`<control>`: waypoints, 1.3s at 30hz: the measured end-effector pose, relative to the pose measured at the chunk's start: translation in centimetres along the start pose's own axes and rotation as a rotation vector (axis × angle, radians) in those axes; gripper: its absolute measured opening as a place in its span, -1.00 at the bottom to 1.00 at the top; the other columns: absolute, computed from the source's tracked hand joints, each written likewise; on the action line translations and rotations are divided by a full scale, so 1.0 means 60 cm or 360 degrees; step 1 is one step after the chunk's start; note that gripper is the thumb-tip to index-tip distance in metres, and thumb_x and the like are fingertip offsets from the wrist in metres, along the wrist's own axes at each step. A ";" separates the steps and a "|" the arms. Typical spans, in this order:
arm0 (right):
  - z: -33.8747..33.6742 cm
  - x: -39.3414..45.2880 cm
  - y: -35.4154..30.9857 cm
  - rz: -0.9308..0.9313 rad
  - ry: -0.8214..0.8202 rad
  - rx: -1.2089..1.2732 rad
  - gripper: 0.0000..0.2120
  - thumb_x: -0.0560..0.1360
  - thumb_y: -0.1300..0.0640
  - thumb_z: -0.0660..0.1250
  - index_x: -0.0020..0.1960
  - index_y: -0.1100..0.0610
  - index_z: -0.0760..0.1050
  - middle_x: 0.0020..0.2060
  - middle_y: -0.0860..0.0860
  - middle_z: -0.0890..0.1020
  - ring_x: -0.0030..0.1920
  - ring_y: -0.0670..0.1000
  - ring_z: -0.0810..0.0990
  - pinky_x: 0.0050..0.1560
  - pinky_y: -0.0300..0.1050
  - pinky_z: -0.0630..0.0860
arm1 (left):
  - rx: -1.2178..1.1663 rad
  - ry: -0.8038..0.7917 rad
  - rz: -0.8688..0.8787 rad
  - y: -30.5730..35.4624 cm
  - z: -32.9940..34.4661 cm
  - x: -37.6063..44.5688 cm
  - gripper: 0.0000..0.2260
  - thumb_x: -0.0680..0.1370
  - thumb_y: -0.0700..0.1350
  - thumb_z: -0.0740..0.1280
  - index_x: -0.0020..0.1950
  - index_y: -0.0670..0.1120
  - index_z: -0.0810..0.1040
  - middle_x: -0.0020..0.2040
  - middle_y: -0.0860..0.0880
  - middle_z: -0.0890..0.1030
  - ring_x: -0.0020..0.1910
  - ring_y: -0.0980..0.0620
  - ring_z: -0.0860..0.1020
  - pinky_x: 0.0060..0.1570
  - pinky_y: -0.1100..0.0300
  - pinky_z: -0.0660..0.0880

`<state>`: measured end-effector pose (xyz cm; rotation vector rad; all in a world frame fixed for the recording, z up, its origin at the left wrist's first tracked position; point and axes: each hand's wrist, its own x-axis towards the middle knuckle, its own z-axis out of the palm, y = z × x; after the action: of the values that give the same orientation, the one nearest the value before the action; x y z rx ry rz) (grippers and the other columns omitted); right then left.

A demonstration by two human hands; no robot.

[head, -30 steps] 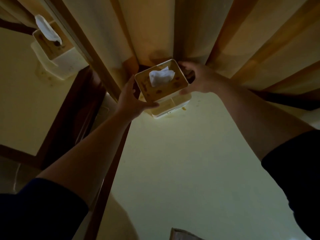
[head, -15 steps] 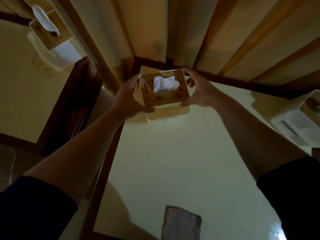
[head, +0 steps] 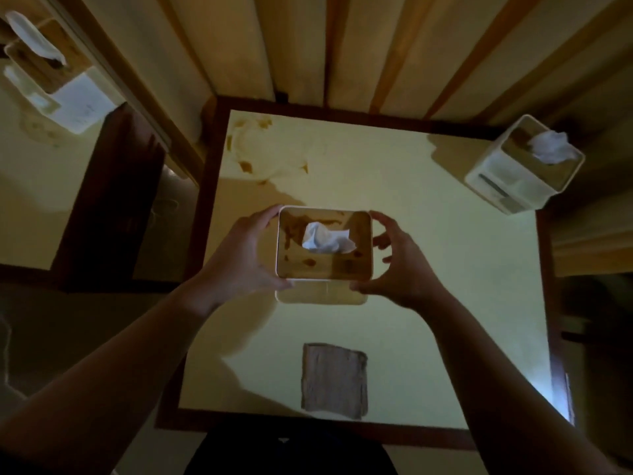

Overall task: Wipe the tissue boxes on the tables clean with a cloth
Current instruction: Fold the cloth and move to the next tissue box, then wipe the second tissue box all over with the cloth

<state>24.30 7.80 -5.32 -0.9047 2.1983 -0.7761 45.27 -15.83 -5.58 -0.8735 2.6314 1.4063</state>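
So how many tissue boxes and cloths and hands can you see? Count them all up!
Tissue boxes: 3 (held box, right box, far-left box)
Cloths: 1 (grey cloth)
Hands: 2 (left hand, right hand)
Total: 6

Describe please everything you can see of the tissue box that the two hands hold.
The tissue box is squarish, with white walls, rounded corners and a brown, wood-like lid. Dark smears and spots soil the lid. A crumpled white tissue sticks up through the middle opening. The box stands upright over the middle of the pale table, beyond the grey cloth; whether it rests there is unclear. The left hand grips its left side, the right hand its right side.
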 end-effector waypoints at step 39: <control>0.266 -0.324 0.080 0.0327 -0.0208 -0.0604 -0.53 0.60 -0.07 0.33 0.50 -0.07 0.47 0.47 -0.14 0.46 0.27 0.09 0.46 0.19 0.02 0.56 | -0.0310 -0.0041 -0.0846 -0.071 0.261 -0.279 -0.84 0.53 -0.15 0.49 0.10 -0.03 0.67 0.02 0.08 0.66 0.05 0.05 0.63 -0.01 0.22 0.47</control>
<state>45.02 20.99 -12.46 -0.8593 2.3141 -0.1982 57.94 2.18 -13.33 -1.4255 2.0340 1.5059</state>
